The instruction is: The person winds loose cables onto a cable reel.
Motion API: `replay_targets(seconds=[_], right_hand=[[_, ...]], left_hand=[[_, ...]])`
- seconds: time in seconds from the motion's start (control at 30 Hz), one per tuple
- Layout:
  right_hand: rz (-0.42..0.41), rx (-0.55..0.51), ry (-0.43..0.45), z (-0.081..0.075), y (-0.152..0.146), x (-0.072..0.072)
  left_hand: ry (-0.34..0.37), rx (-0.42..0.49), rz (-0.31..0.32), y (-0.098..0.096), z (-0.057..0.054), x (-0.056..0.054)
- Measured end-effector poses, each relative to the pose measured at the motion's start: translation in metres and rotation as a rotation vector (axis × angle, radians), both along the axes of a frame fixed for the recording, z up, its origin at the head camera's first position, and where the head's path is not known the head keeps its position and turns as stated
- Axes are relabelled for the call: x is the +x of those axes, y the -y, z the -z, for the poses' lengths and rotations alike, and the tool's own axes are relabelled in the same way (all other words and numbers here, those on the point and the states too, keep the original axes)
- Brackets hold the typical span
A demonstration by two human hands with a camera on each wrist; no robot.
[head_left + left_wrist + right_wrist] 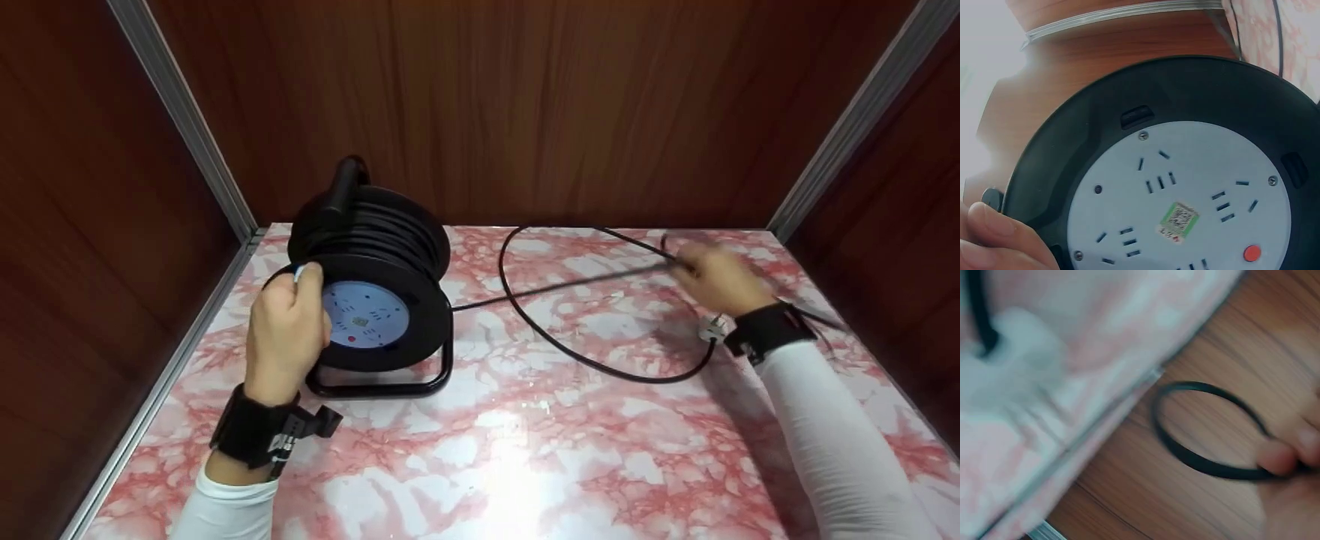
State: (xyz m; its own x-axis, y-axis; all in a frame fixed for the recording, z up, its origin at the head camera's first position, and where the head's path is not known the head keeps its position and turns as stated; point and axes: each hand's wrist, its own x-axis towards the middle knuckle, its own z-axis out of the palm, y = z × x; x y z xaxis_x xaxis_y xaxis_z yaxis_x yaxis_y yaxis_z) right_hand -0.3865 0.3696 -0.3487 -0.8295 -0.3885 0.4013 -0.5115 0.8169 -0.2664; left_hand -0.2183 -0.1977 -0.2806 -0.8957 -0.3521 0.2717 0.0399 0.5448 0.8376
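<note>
A black cable reel (420,319) with a pale socket face (1129,197) stands at the left of the table on a tubular frame. My left hand (289,322) grips the near left side of its front disc; what lies inside the fist is hidden. In the left wrist view a small black knob (992,198) shows beside the fingers. At the far right, my right hand (716,277) holds the black cable (570,283), which runs taut from the reel. The right wrist view shows a small cable loop (1202,467) sticking out from those fingers.
A white plug (711,328) lies on the table just below the right hand, its cable curving in a wide loop (585,364) across the marbled tabletop (450,465). Brown wood panels (525,112) close off the back and both sides, with metal corner strips (847,112).
</note>
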Motion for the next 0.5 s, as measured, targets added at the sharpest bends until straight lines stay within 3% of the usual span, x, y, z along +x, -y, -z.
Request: replay_targets(seconds=[0.07,0.1,0.3,0.37,0.5], right_hand=[[-0.001,-0.026,-0.105,-0.006,0.002,-0.003],[-0.01,-0.031,-0.079,-0.007,0.002,-0.004],[-0.059,0.087,0.262,0.005,0.002,-0.009],[-0.058,0.076,0.235,0.005,0.003,-0.01],[-0.047,-0.043,0.113,-0.004,0.006,-0.01]], left_hand=[[-0.019,-0.017,-0.012,-0.004,0.001,-0.001],[-0.034,-0.023,-0.016,-0.006,0.002,-0.002],[-0.158,-0.082,-0.034,-0.025,0.009,-0.009],[-0.187,-0.106,-0.033,-0.032,0.011,-0.011],[-0.197,-0.17,-0.023,-0.047,0.014,-0.012]])
